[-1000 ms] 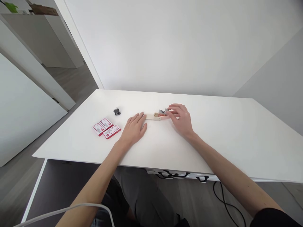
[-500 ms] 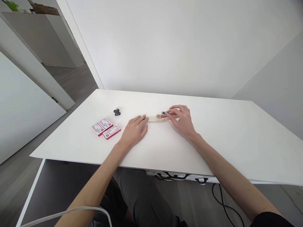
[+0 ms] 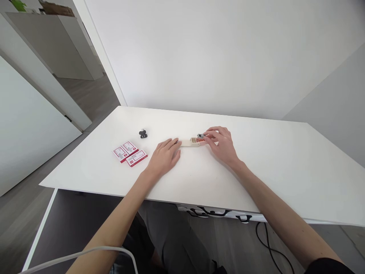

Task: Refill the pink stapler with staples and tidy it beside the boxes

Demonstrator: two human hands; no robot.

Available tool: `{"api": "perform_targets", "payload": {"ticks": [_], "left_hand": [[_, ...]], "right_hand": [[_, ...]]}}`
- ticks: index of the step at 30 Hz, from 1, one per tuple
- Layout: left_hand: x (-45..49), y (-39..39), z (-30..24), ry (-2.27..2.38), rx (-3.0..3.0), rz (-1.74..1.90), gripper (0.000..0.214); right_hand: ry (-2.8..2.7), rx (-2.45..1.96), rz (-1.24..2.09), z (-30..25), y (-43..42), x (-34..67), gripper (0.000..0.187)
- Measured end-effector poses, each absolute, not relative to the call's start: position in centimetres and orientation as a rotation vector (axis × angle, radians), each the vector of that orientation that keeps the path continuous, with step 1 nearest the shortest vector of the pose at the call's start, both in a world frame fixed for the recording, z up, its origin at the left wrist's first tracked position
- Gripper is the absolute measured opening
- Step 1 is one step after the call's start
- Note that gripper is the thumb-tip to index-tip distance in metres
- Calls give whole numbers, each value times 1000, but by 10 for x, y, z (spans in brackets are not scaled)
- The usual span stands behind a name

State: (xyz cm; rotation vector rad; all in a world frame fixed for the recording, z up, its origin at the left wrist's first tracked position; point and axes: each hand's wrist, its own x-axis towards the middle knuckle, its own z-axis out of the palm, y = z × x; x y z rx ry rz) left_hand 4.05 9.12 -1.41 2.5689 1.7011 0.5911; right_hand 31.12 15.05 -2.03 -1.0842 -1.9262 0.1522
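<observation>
A cream stapler (image 3: 186,143) lies opened out across the white table, with orange showing inside it. My left hand (image 3: 165,156) rests at its left end, fingers closed over that end and covering it; a small dark-and-silver bit shows by the fingertips. My right hand (image 3: 224,144) is closed round the right part, thumb and fingers pinched near a grey metal piece (image 3: 200,136) that sticks up above the orange section. The fingers hide much of that end. Left of my hands is a small black staple remover (image 3: 143,133).
Several small red-and-white boxes (image 3: 137,157) lie together on the left of the white table (image 3: 270,171). A wall (image 3: 199,57) rises behind the table. Drawers with black handles (image 3: 213,213) are below its front edge. A white cable (image 3: 94,249) crosses the lower left; a black cable (image 3: 269,247) hangs at right.
The grey metal piece appears turned slightly, showing more of its face beside my right fingers. Both hands keep their places on the stapler; the whole view has shifted a little.
</observation>
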Motion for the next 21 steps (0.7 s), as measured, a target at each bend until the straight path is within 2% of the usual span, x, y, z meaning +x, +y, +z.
{"api": "perform_targets", "payload": {"ticks": [12,21], "left_hand": [[40,92,-16,1660,2603,590,47],[40,93,-17,1667,2602,584,48]], "right_hand": [[-2041,-1075,11,-17,155,319,23],[-2061,-1049,66,-14,154,320,24]]}}
